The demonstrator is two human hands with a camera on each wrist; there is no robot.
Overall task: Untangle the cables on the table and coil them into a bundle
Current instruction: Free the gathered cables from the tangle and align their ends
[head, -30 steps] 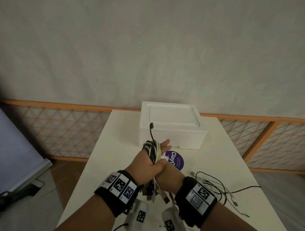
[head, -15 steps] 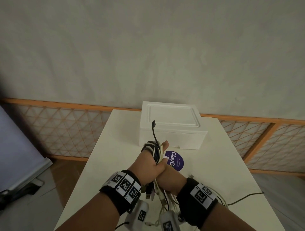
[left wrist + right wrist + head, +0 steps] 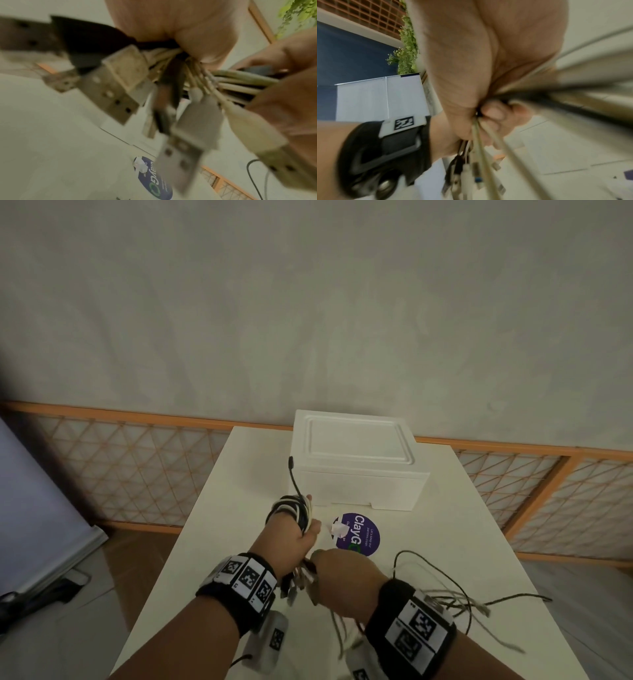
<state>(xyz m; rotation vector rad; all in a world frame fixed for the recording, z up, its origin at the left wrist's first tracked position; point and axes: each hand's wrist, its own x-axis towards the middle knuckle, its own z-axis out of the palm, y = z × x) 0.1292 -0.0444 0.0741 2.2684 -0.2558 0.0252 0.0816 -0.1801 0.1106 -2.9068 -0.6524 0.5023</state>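
L hand [image 3: 291, 537] wrapped in cables [image 3: 297, 508], gripping coil; R hand [image 3: 337, 571] clenched on trailing strands. Light, floppy, springy — best pinched nr plugs [image 3: 118, 86], table's near edge.

a round purple sticker [image 3: 356, 534] lies on the desk [image 3: 428, 542] just in front of the white foam box [image 3: 359, 460]. large white letters on it read "clayg", the next character hidden or green, perhaps an "o". smaller white lines beside the word are too fine to read. the wrist bands [image 3: 246, 577] carry black-and-white square code markers, not letters.
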